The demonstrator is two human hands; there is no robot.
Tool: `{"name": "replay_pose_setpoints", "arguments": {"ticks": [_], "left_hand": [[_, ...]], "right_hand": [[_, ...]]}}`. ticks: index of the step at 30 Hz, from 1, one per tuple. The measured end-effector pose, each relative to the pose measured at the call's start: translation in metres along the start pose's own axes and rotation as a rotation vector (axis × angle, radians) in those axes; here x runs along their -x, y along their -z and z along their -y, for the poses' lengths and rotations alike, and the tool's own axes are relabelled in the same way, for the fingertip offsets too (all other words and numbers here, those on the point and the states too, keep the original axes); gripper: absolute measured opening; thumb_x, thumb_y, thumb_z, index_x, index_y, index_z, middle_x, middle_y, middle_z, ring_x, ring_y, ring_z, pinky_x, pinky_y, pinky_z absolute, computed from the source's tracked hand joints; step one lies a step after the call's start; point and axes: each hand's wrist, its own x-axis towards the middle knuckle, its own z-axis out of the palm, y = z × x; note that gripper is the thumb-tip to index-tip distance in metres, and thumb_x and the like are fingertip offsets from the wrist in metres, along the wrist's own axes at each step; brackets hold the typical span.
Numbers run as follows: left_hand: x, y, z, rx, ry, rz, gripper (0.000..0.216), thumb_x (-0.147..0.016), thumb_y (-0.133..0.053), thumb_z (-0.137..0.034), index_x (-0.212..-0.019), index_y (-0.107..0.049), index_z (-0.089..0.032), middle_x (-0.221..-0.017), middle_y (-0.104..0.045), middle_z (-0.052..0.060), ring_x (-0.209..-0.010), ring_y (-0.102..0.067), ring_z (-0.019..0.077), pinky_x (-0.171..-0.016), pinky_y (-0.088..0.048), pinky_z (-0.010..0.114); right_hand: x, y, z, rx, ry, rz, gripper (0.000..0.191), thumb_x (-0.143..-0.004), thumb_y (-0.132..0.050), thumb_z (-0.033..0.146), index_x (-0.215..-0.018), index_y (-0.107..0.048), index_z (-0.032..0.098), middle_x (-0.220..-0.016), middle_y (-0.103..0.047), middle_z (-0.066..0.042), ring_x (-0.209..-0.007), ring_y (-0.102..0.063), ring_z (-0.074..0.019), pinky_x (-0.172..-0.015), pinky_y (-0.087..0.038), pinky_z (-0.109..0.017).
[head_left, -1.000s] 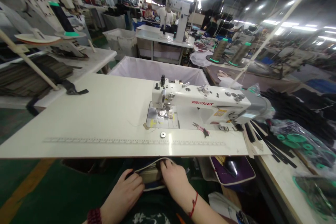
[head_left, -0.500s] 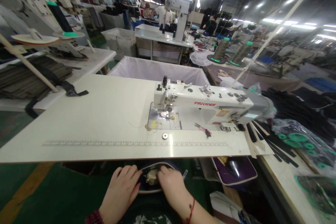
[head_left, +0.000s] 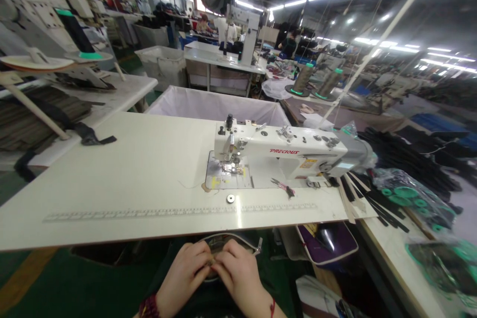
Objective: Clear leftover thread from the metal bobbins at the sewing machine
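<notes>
Below the front edge of the white sewing table (head_left: 122, 174), my left hand (head_left: 186, 273) and my right hand (head_left: 236, 271) are pressed together in my lap. Both pinch a small dark pouch with a light zipper edge (head_left: 231, 237), most of it hidden under the fingers. The fingertips meet at its middle. The white sewing machine (head_left: 283, 151) stands on the table beyond, with small snips (head_left: 281, 187) lying by its base.
A ruler strip (head_left: 179, 211) runs along the table's front. A white fabric bin (head_left: 214, 104) stands behind the table. Black straps and bagged green spools (head_left: 406, 194) lie at the right. A purple tray (head_left: 328, 243) hangs under the table. Other workers sit far back.
My hands have drawn closer together over the pouch, and its opening has gone from spread to nearly closed. The view has shifted slightly left and down.
</notes>
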Motion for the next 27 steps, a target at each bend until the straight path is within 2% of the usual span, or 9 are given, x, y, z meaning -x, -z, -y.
{"name": "replay_pose_setpoints", "arguments": {"ticks": [3,7,9,13,15,18,21,24,27], "left_hand": [[0.003,-0.003,0.001,0.08,-0.006,-0.009,0.017,-0.092,-0.046,-0.017,-0.089,-0.062,-0.022,-0.086,-0.059,0.002,-0.082,-0.057,0.0174,-0.072,-0.043,0.031],[0.007,-0.003,0.003,0.162,-0.008,-0.005,0.021,-0.093,-0.042,-0.016,-0.093,-0.062,-0.022,-0.087,-0.058,0.003,-0.082,-0.057,0.0163,-0.073,-0.046,0.028],[0.01,-0.001,0.006,0.189,0.001,-0.014,0.021,-0.093,-0.042,-0.016,-0.095,-0.062,-0.022,-0.09,-0.058,0.003,-0.083,-0.058,0.0156,-0.073,-0.048,0.026],[0.017,0.001,0.013,0.202,-0.025,-0.039,0.026,-0.094,-0.042,-0.018,-0.108,-0.063,-0.024,-0.093,-0.06,0.004,-0.085,-0.06,0.0144,-0.075,-0.049,0.024],[0.018,0.001,0.015,0.182,-0.056,-0.039,0.029,-0.093,-0.043,-0.017,-0.112,-0.062,-0.025,-0.095,-0.061,0.004,-0.087,-0.061,0.0145,-0.077,-0.05,0.023],[0.018,0.002,0.015,0.165,-0.058,-0.042,0.03,-0.092,-0.044,-0.015,-0.113,-0.063,-0.026,-0.097,-0.063,0.003,-0.089,-0.062,0.0143,-0.078,-0.051,0.022],[0.021,0.001,0.02,0.14,-0.075,-0.048,0.03,-0.092,-0.045,-0.016,-0.113,-0.064,-0.026,-0.097,-0.064,0.003,-0.089,-0.063,0.0143,-0.078,-0.052,0.021],[0.027,-0.003,0.025,0.007,-0.056,-0.135,0.029,-0.092,-0.047,-0.02,-0.117,-0.062,-0.025,-0.103,-0.065,0.006,-0.094,-0.063,0.0169,-0.082,-0.053,0.026],[0.029,-0.006,0.022,-0.243,-0.048,-0.262,0.036,-0.089,-0.054,-0.023,-0.125,-0.056,-0.025,-0.116,-0.062,0.009,-0.106,-0.059,0.0224,-0.092,-0.049,0.035]], "right_hand": [[-0.001,-0.002,0.005,-0.097,-0.032,-0.054,0.015,-0.094,-0.049,0.028,-0.088,-0.062,0.024,-0.085,-0.059,0.0,-0.076,-0.056,-0.0134,-0.066,-0.041,-0.021],[0.001,0.005,-0.003,-0.176,-0.087,-0.037,0.01,-0.092,-0.053,0.02,-0.089,-0.062,0.024,-0.088,-0.062,0.002,-0.082,-0.057,-0.0126,-0.072,-0.042,-0.021],[0.004,0.011,-0.018,-0.069,-0.147,-0.039,0.013,-0.09,-0.054,0.014,-0.084,-0.062,0.024,-0.084,-0.061,0.002,-0.081,-0.056,-0.0136,-0.071,-0.042,-0.022],[0.014,0.023,-0.048,0.345,-0.314,-0.093,0.018,-0.086,-0.058,0.012,-0.07,-0.061,0.02,-0.078,-0.058,-0.003,-0.078,-0.052,-0.0189,-0.063,-0.039,-0.028],[0.015,0.024,-0.049,0.392,-0.265,-0.093,0.012,-0.085,-0.059,0.014,-0.077,-0.064,0.021,-0.084,-0.059,-0.004,-0.081,-0.051,-0.02,-0.065,-0.039,-0.03],[0.009,0.02,-0.039,0.286,-0.061,-0.031,0.012,-0.088,-0.058,0.019,-0.097,-0.064,0.026,-0.092,-0.062,-0.002,-0.086,-0.051,-0.0191,-0.071,-0.039,-0.031],[-0.005,0.011,-0.032,0.293,0.073,0.088,0.011,-0.092,-0.053,0.023,-0.089,-0.064,0.025,-0.085,-0.064,0.0,-0.083,-0.053,-0.0178,-0.071,-0.038,-0.031],[-0.016,0.004,-0.034,0.35,0.085,0.183,0.017,-0.093,-0.051,0.02,-0.079,-0.061,0.021,-0.077,-0.065,0.0,-0.076,-0.055,-0.0172,-0.069,-0.038,-0.03],[-0.022,0.003,-0.033,0.283,0.048,0.209,0.01,-0.092,-0.051,0.02,-0.086,-0.059,0.021,-0.076,-0.065,0.001,-0.07,-0.057,-0.0152,-0.064,-0.038,-0.026]]}}
